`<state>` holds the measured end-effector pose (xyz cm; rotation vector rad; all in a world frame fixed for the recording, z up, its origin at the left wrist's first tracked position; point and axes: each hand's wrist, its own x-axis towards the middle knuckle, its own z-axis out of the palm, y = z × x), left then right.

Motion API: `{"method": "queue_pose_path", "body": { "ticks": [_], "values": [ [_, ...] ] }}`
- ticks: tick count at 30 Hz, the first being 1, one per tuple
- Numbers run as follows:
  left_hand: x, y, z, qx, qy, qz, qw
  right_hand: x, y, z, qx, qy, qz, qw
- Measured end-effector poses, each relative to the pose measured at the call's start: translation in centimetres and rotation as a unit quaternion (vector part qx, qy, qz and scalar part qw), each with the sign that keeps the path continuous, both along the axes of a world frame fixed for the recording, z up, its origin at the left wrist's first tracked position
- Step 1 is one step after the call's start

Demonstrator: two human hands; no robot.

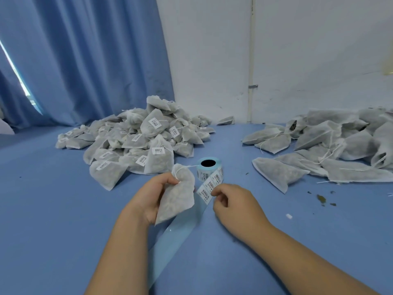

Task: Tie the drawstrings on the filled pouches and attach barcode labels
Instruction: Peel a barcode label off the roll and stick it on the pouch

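Gripping a filled pouch [177, 196] by its neck in the left hand [148, 198], above the tabletop [63, 209]; pinching a barcode label [205, 193] on the strip with the right hand [232, 202], near the label roll [208, 167]

Person, seen from the head camera: two arms only. Left hand [148, 199] and right hand [236, 206] both bare to the fingertips. Left forearm [119, 252] and right forearm [297, 258] bare skin from wrist down to the bottom edge of view. Skin smooth and even. Fingers shortish, tips rounded. Nails too blurred to tell. Forearms look broad near the edge, stretched by the wide lens
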<state>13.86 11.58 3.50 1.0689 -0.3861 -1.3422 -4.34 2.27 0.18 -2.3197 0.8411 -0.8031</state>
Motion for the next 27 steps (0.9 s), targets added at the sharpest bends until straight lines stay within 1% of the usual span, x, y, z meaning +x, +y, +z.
{"method": "queue_pose_path", "body": {
  "ticks": [3, 5, 9, 14, 20, 24, 27],
  "values": [
    [0.3, 0.1, -0.2, 0.003, 0.023, -0.022, 0.999, 0.2, 0.1, -0.1, -0.026, 0.014, 0.008, 1.0],
    [0.3, 0.3, -0.3, 0.003, 0.011, -0.027, 1.0, 0.2, 0.1, -0.3, -0.033, 0.019, 0.014, 0.999],
    [-0.2, 0.5, -0.2, -0.001, -0.016, -0.012, 1.0, 0.2, 0.1, -0.2, -0.024, 0.02, 0.007, 0.999],
    [-0.8, 0.6, -0.2, -0.002, 0.009, -0.033, 0.999, 0.2, 0.0, -0.2, -0.011, 0.015, -0.008, 1.0],
    [-1.6, 0.2, 0.0, -0.001, -0.046, -0.051, 0.998, 0.3, -0.2, -0.3, -0.022, 0.009, -0.032, 0.999],
    [-1.9, 0.2, -0.1, 0.003, -0.051, -0.054, 0.997, 0.5, -0.2, -0.5, -0.027, 0.003, -0.031, 0.999],
    [-2.1, 0.2, -0.1, 0.003, -0.07, -0.054, 0.996, 0.6, -0.1, -0.6, -0.028, -0.005, -0.032, 0.999]
  ]
}}
